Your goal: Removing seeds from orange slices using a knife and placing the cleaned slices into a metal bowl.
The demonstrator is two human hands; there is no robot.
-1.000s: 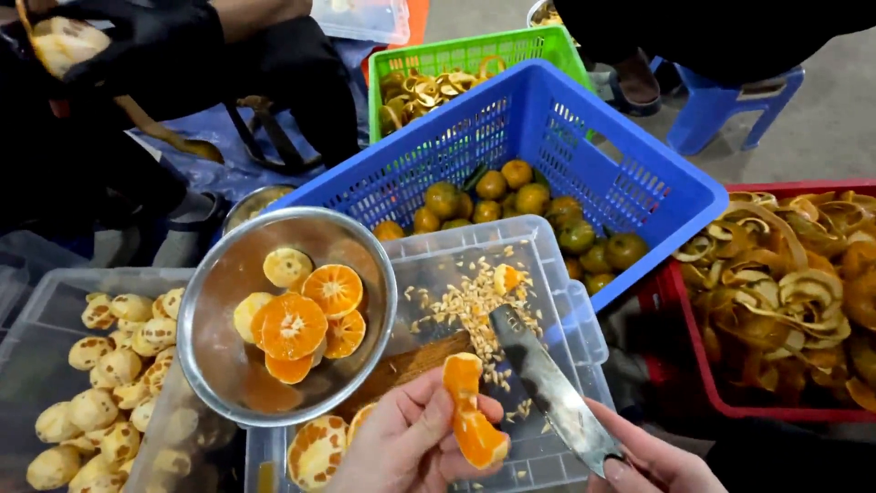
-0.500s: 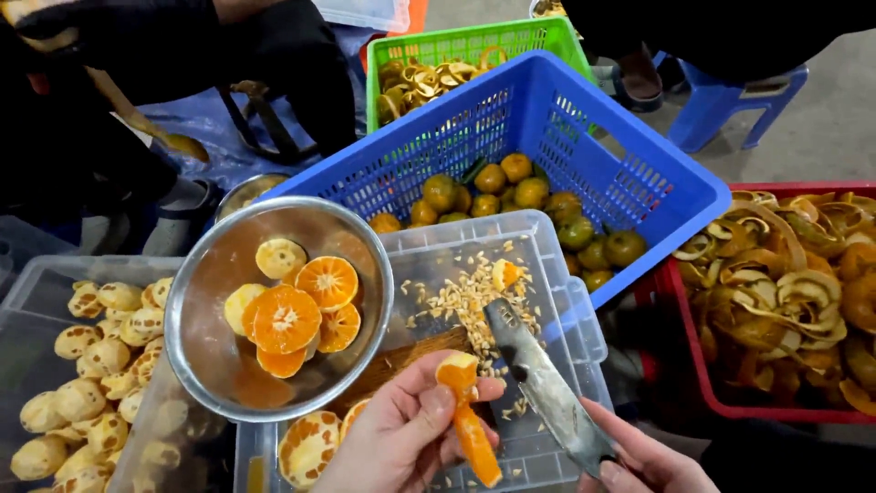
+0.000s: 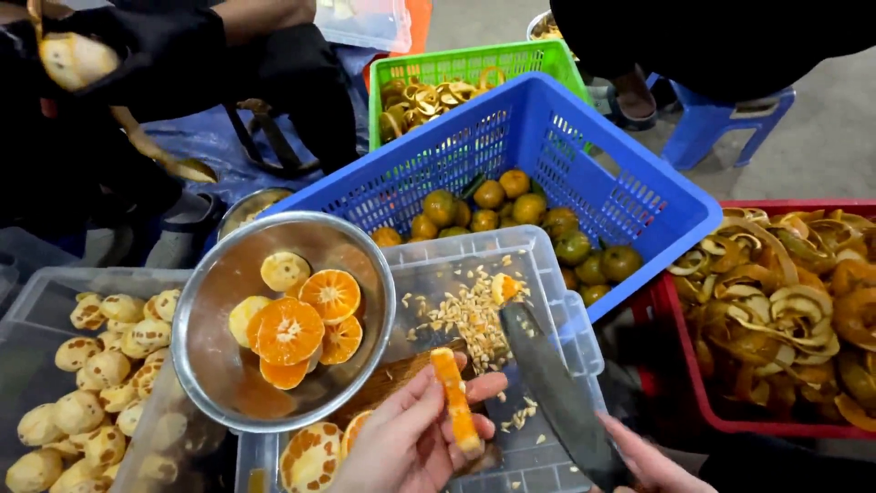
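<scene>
Between left grip fingers, orange slice

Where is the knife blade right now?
Head view, lower right: the knife blade slants over the clear plastic bin, held by the right hand, just right of the orange slice.

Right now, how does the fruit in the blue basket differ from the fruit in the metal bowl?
The fruit in the blue basket is whole and unpeeled, with green to orange skin; the fruit in the metal bowl is peeled and cut in halves, showing bright orange flesh. The basket holds a loose heap along its bottom; the bowl holds only a few pieces, cut side up. Both appear to be small citrus.
</scene>
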